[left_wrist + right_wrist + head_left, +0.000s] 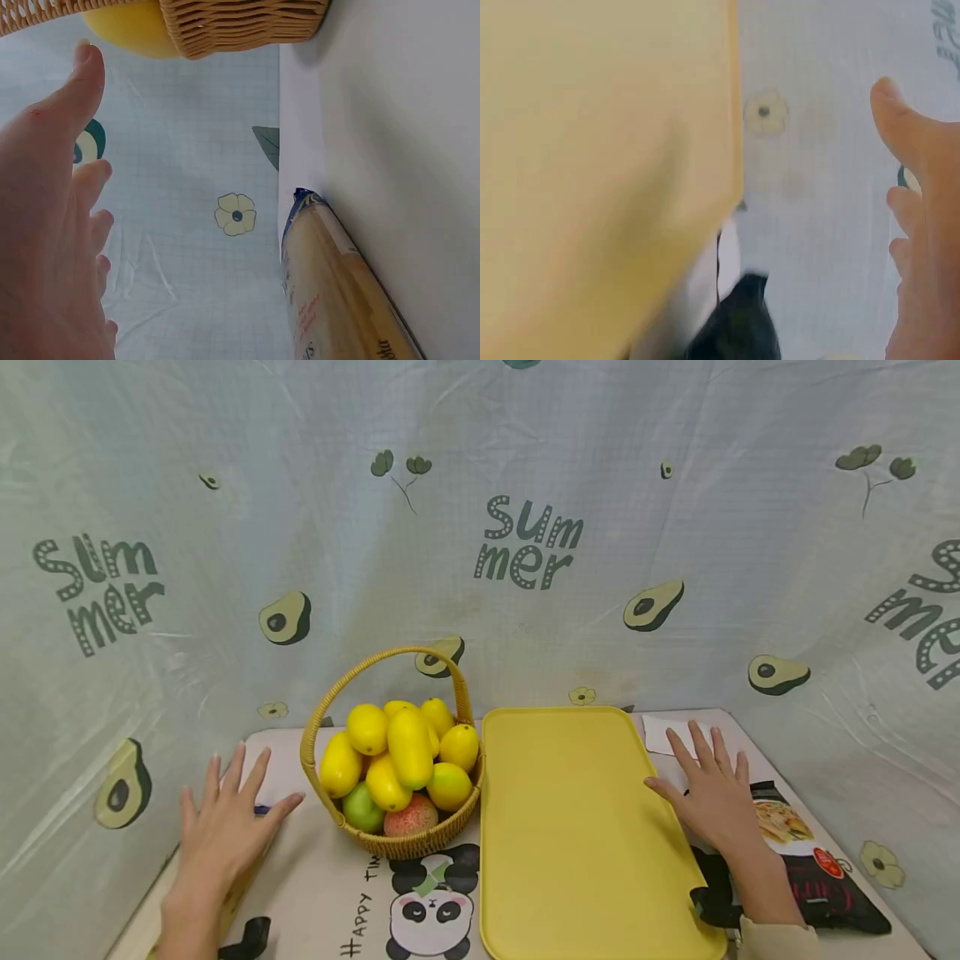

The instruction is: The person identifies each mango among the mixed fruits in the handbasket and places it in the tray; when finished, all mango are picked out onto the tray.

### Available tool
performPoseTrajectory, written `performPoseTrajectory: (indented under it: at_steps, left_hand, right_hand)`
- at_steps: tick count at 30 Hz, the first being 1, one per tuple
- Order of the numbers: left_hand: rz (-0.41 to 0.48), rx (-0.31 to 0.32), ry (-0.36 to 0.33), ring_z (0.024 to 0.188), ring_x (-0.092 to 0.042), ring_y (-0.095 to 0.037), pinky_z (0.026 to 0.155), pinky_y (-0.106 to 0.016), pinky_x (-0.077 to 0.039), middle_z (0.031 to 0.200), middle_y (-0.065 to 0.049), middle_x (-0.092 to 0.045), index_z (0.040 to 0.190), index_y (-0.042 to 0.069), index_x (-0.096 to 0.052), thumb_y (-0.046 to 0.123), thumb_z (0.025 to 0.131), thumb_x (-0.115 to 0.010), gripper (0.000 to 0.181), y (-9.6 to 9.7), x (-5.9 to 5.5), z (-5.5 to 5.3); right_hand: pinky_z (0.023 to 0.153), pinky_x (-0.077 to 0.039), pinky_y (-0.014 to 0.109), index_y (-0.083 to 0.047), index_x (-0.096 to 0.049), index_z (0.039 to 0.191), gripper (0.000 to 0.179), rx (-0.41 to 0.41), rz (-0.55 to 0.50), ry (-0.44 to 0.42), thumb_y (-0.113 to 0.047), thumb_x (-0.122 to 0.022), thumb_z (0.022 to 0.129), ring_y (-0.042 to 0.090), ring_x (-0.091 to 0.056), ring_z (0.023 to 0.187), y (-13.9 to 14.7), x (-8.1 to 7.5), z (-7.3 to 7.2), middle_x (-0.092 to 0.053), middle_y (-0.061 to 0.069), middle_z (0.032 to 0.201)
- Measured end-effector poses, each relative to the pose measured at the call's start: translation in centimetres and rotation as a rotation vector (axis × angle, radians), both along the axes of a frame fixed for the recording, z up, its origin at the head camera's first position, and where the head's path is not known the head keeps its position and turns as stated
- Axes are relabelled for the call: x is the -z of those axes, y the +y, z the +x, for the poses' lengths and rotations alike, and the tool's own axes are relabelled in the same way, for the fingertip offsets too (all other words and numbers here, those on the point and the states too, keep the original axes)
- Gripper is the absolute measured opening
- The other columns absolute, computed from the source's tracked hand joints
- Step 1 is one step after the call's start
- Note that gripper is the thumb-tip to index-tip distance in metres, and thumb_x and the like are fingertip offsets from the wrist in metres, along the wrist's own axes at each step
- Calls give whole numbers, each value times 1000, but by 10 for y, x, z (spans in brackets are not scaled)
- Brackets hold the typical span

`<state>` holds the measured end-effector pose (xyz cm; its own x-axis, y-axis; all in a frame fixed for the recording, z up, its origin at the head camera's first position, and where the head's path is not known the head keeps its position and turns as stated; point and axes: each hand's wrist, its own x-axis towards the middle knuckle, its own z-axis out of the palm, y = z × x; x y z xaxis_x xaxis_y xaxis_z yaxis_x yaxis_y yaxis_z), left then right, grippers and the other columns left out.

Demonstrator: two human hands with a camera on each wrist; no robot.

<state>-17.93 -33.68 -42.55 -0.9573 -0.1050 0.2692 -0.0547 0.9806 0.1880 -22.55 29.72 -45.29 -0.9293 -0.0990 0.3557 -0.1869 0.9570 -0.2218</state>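
My left hand (225, 827) is spread with straight fingers, palm down, left of a wicker basket (408, 847). It holds nothing; below it lies a pasta packet (337, 285), mostly covered by the hand and forearm in the head view. The basket is heaped with yellow lemon-like fruits (410, 747), and a green fruit (363, 808) and a reddish round fruit (411, 817) show at its front. My right hand (716, 797), also spread and holding nothing, hovers by the right edge of a yellow tray (577, 827). Beneath that hand lies a black food packet (832, 881).
A white sheet (667, 735) lies behind the right hand. The tabletop bears a panda print (431, 914) in front of the basket. A patterned curtain (525, 635) closes off the back and both sides.
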Motion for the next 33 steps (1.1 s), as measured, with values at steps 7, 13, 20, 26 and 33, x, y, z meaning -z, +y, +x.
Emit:
performPoseTrajectory:
  at_steps: [7,13,20,26,33]
  left_hand:
    - [37,19,41,152,5,-47,110,-80,2,168,-15,3,161,23,-10,70,95,-42,87,5,-6,3]
    - [36,38,110,153,6,-43,114,-76,7,169,-12,1,161,24,-12,67,95,-45,86,8,-18,5]
    - [65,79,196,156,7,-36,119,-68,11,169,-7,-1,161,27,-13,61,98,-45,79,18,-33,8]
    - [133,166,299,156,-5,-35,122,-66,5,168,-7,-14,160,27,-21,54,98,-49,73,33,-44,10]
    - [196,271,383,155,-15,-29,125,-59,-3,165,-9,-26,158,25,-30,49,94,-62,75,55,-51,10]
  right_hand:
    - [118,1,72,-21,-23,160,89,-65,-4,13,-65,-57,90,37,3,155,-35,-3,-13,-9,13,168]
    - [118,-5,71,-25,-28,158,88,-137,-2,-1,-66,-60,87,39,-3,155,-82,-2,-20,-15,12,167]
    - [119,-8,69,-26,-32,157,86,-248,-38,36,-65,-61,87,38,-11,154,-134,-6,-20,-20,10,167]
    - [121,-8,67,-30,-28,158,85,-304,-60,27,-65,-59,88,34,-10,156,-167,-10,-19,-19,7,167]
    - [122,-10,66,-30,-22,159,86,-394,-140,27,-63,-59,89,29,-9,156,-205,-17,-17,-17,4,168]
